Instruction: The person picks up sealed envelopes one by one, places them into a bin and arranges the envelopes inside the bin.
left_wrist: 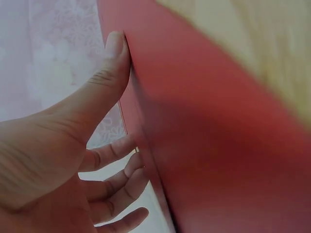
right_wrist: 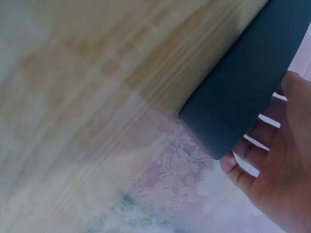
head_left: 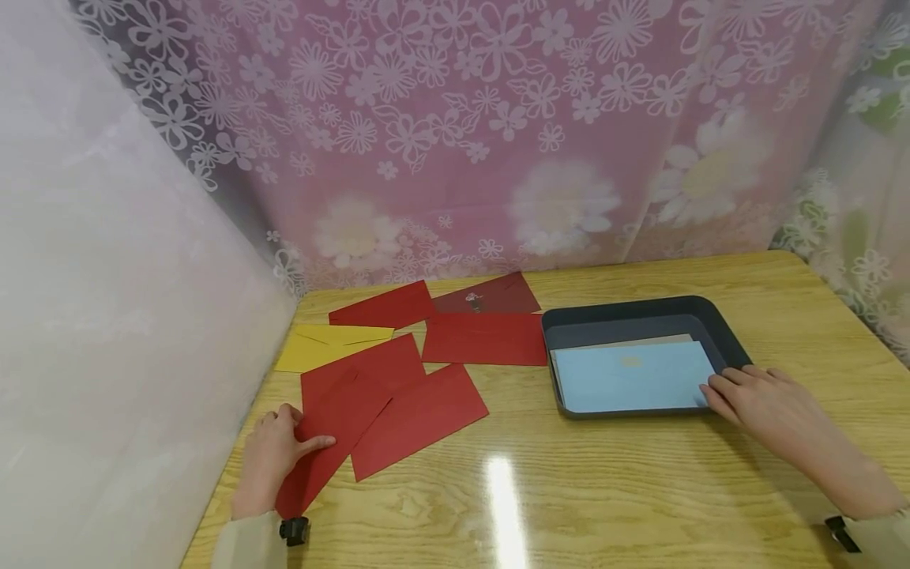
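Note:
My left hand (head_left: 273,452) holds a red envelope (head_left: 340,423) at its left edge, thumb along the upper side and fingers at the back edge. In the left wrist view the red envelope (left_wrist: 204,121) stands at a slant beside the left hand (left_wrist: 73,141), part of the fingertips hidden behind it. Over the right rim of a dark tray (head_left: 640,310) rests my right hand (head_left: 764,403), near a light blue envelope (head_left: 633,379) in the tray. The right wrist view shows the right hand (right_wrist: 272,150) with its fingertips at the tray's edge (right_wrist: 243,82), partly hidden.
More red envelopes (head_left: 419,423) lie around the held one, some overlapping. Behind are a yellow envelope (head_left: 313,348) and a darker red printed one (head_left: 498,294). A beige envelope (head_left: 675,341) shows under the blue one. Flowered curtain (head_left: 455,158) backs the wooden table (head_left: 604,490).

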`<state>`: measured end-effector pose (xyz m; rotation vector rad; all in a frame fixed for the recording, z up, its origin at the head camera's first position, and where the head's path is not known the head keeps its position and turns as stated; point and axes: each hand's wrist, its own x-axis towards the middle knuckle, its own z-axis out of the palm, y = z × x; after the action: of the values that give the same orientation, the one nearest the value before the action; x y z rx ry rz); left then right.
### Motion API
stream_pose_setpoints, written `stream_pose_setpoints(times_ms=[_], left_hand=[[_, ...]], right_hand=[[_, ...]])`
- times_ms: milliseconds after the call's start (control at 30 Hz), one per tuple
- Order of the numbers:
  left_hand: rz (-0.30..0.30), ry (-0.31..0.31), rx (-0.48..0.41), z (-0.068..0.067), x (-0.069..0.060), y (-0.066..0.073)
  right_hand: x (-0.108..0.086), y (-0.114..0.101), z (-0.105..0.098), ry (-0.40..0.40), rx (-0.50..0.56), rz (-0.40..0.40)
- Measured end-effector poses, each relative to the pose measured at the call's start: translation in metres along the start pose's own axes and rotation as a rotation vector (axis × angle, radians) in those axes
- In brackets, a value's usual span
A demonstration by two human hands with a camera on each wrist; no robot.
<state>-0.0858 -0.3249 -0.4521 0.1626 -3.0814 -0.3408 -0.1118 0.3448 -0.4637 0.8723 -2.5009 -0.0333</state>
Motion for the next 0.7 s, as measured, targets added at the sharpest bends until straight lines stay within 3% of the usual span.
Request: stream_pose_setpoints(times_ms=[233, 467, 567, 700], left_hand=[[-0.009, 0.012, -0.031, -0.001, 0.001, 0.000], [0.039, 0.024, -0.096, -0.001, 0.006, 0.003], [0.072, 0.088, -0.125, 0.001, 0.008, 0.006], [0.127, 0.219, -0.159, 0.004, 0.010, 0.011]], right_hand=[[0.001, -0.001, 0.000, 0.006, 0.013, 0.013], [0.000, -0.001, -0.001, -0.029, -0.001, 0.011], [0.000, -0.001, -0.001, -0.024, 0.008, 0.017], [0.000, 0.000, 0.000, -0.007, 0.018, 0.026]])
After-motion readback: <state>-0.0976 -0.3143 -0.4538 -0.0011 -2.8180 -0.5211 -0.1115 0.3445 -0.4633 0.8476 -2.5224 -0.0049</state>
